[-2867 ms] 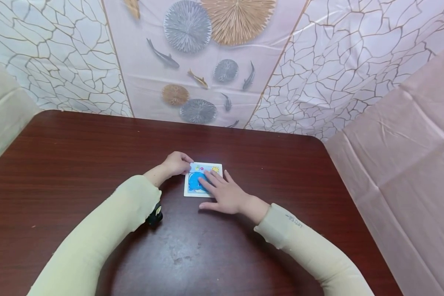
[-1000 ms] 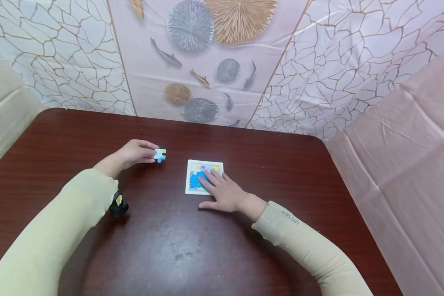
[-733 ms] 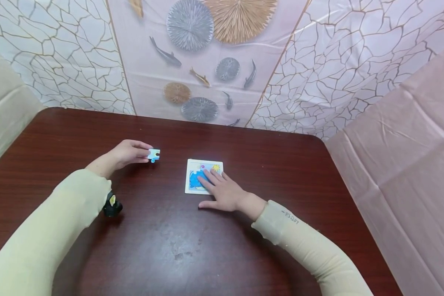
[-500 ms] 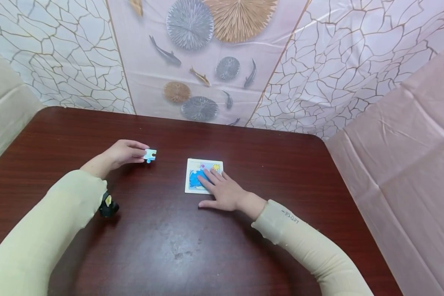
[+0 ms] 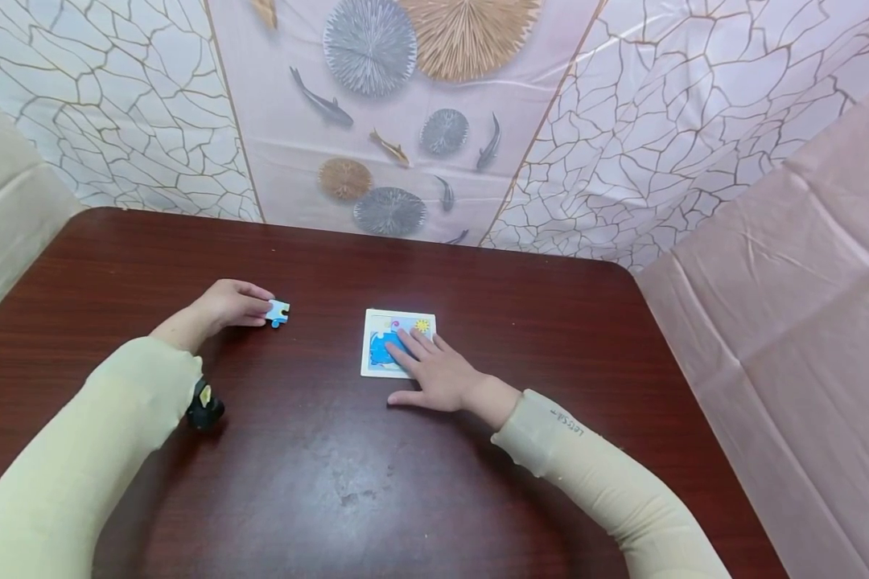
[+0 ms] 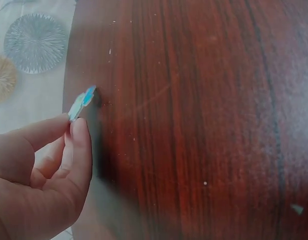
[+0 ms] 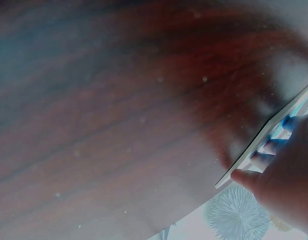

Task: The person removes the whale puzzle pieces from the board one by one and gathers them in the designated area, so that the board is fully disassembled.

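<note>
A small light-blue jigsaw piece point(image 5: 277, 312) is pinched between the thumb and fingers of my left hand point(image 5: 226, 306), low over the table to the left of the puzzle. In the left wrist view the piece point(image 6: 82, 103) shows nearly edge-on at the fingertips. My right hand point(image 5: 442, 374) lies with spread, straight fingers on the white-framed jigsaw puzzle point(image 5: 365, 354), which pictures a blue animal and a yellow sun. The hand hides the puzzle's lower right. A pale gap shows at the puzzle's upper left. From the right wrist, the frame's edge point(image 7: 264, 134) runs beneath the fingers.
A dark brown wooden table point(image 5: 348, 482) spreads under both hands, with worn marks near its front. A patterned cloth point(image 5: 376, 161) hangs behind it, and a pinkish cloth point(image 5: 782, 322) hangs along the right side. A black device point(image 5: 204, 406) sits at the left wrist.
My left hand has taken the jigsaw piece out of the puzzle's upper left and carried it left, lately lowering it toward the table. My right hand has stayed on the puzzle.
</note>
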The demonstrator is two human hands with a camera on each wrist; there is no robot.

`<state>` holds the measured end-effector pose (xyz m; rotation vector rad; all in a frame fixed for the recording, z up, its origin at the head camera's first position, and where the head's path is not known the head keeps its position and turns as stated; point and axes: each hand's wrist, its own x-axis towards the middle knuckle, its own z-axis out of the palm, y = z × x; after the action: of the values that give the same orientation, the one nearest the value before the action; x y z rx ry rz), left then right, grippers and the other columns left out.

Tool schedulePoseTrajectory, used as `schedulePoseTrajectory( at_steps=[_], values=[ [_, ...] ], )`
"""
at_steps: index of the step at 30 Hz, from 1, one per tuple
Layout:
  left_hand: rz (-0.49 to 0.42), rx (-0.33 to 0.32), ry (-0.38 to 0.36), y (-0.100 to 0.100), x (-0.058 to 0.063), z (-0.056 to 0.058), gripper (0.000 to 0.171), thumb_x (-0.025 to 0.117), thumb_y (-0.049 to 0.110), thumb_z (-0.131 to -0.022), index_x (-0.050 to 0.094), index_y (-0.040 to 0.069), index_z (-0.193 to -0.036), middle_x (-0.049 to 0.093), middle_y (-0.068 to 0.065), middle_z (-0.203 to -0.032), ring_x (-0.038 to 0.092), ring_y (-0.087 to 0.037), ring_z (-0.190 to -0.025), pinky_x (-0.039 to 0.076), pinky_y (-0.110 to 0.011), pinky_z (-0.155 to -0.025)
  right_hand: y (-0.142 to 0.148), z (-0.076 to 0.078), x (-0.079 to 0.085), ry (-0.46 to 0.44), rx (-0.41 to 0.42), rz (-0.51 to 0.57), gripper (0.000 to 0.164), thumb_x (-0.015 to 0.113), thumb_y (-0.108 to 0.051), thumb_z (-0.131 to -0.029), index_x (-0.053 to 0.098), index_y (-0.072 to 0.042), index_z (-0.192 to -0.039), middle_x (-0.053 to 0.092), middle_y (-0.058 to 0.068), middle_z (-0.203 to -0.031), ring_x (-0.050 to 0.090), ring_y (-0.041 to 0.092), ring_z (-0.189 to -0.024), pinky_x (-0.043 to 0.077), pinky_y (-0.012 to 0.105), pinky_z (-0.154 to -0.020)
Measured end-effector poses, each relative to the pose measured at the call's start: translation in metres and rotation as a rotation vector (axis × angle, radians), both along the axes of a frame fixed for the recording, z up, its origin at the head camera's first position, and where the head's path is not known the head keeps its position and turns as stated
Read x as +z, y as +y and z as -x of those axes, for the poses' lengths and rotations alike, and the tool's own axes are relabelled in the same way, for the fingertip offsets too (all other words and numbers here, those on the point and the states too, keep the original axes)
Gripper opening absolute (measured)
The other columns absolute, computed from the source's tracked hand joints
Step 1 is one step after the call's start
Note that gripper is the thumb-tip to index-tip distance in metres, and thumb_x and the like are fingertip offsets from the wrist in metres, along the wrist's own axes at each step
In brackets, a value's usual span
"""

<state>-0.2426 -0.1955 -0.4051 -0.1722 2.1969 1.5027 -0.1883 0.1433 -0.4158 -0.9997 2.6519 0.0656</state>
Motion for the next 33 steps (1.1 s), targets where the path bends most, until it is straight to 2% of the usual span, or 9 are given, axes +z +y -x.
schedulePoseTrajectory(
  at_steps=[10,16,19,23,28,30,33],
  values=[
    [0.052,0.007,0.038,0.000,0.000,-0.003,0.042,0.054,0.007,-0.093,0.043,-0.016,-0.127,0.061,-0.016,-0.101,0.057,0.000,-0.068,0.055,-0.017,-0.067,-0.002,0.000,0.001,0.002,0.008,-0.004,0.083,0.040,-0.067,-0.087,0.012,-0.022,-0.151,0.006,0.005,-0.159,0.007,0.026,-0.146,0.015,0.051,-0.117],
    [0.108,-0.011,0.057,0.001,0.002,-0.004,0.043,0.047,0.017,-0.097,0.044,-0.015,-0.127,0.049,-0.030,-0.126,0.058,-0.002,-0.075,0.056,-0.021,-0.074,-0.001,0.002,0.005,-0.026,-0.003,-0.008,0.082,0.041,-0.067,-0.087,0.013,-0.023,-0.151,0.007,0.004,-0.159,0.007,0.024,-0.146,0.014,0.049,-0.118],
    [0.123,-0.023,0.067,0.003,0.005,-0.004,0.044,0.045,0.019,-0.098,0.044,-0.014,-0.128,0.046,-0.031,-0.129,0.059,-0.006,-0.081,0.056,-0.024,-0.078,-0.001,0.003,0.008,-0.042,-0.008,0.003,0.081,0.043,-0.065,-0.087,0.016,-0.023,-0.151,0.011,0.004,-0.158,0.010,0.025,-0.146,0.016,0.049,-0.117],
    [0.093,-0.043,0.092,0.011,0.009,-0.002,0.045,0.046,0.020,-0.098,0.044,-0.013,-0.129,0.046,-0.031,-0.131,0.059,-0.008,-0.085,0.056,-0.025,-0.080,0.000,0.004,0.010,-0.050,-0.011,-0.004,0.082,0.043,-0.066,-0.087,0.017,-0.022,-0.151,0.012,0.004,-0.158,0.011,0.025,-0.146,0.017,0.049,-0.117],
    [0.014,-0.059,0.104,0.030,0.014,0.003,0.044,0.046,0.019,-0.098,0.044,-0.012,-0.130,0.047,-0.031,-0.132,0.059,-0.002,-0.081,0.055,-0.020,-0.079,0.001,0.005,0.009,-0.044,-0.011,0.017,0.082,0.044,-0.066,-0.087,0.018,-0.021,-0.151,0.013,0.004,-0.158,0.013,0.025,-0.146,0.016,0.049,-0.117],
    [-0.014,-0.065,0.092,0.040,0.016,0.005,0.043,0.045,0.018,-0.098,0.043,-0.011,-0.130,0.047,-0.031,-0.132,0.061,-0.005,-0.084,0.054,-0.020,-0.079,0.002,0.005,0.009,-0.038,-0.013,0.026,0.082,0.043,-0.066,-0.087,0.017,-0.021,-0.151,0.012,0.004,-0.158,0.012,0.025,-0.146,0.015,0.050,-0.117],
    [-0.041,-0.080,0.071,0.054,0.019,0.007,0.043,0.044,0.018,-0.098,0.044,-0.009,-0.131,0.048,-0.029,-0.133,0.061,-0.017,-0.097,0.054,-0.022,-0.081,0.004,0.004,0.008,-0.019,-0.017,0.028,0.083,0.043,-0.066,-0.087,0.016,-0.021,-0.151,0.011,0.003,-0.158,0.010,0.024,-0.146,0.013,0.052,-0.117]
  ],
)
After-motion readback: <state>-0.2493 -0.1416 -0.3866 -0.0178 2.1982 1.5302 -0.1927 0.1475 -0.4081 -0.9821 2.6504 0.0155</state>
